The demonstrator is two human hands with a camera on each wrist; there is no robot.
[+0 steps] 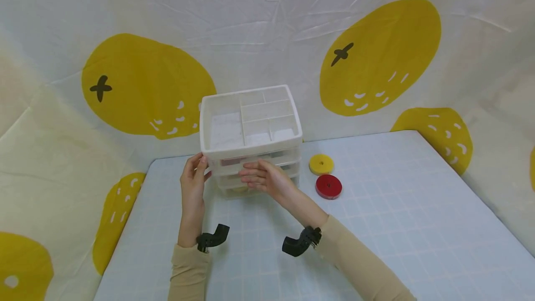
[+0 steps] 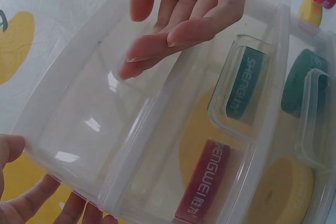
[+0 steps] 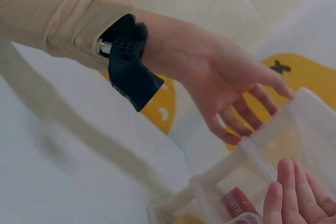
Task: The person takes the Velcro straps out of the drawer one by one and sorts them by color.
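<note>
A small plastic drawer box (image 1: 251, 153) with clear drawers and a white divided top tray (image 1: 252, 91) stands at the back of the table. My left hand (image 1: 193, 175) holds its left front corner, thumb at the front and fingers along the side. My right hand (image 1: 265, 179) hovers before the drawer fronts, fingers extended, holding nothing. Through the clear drawers in the left wrist view I see a red roll (image 2: 203, 182), a teal roll (image 2: 247, 82), a green roll (image 2: 302, 85) and a yellow roll (image 2: 283, 192). The drawers look closed.
To the right of the box, a yellow roll (image 1: 321, 164) and a red roll (image 1: 329, 186) lie flat on the pale checked table (image 1: 397, 217). Behind the box hangs a white cloth (image 1: 267, 36) printed with yellow fruit.
</note>
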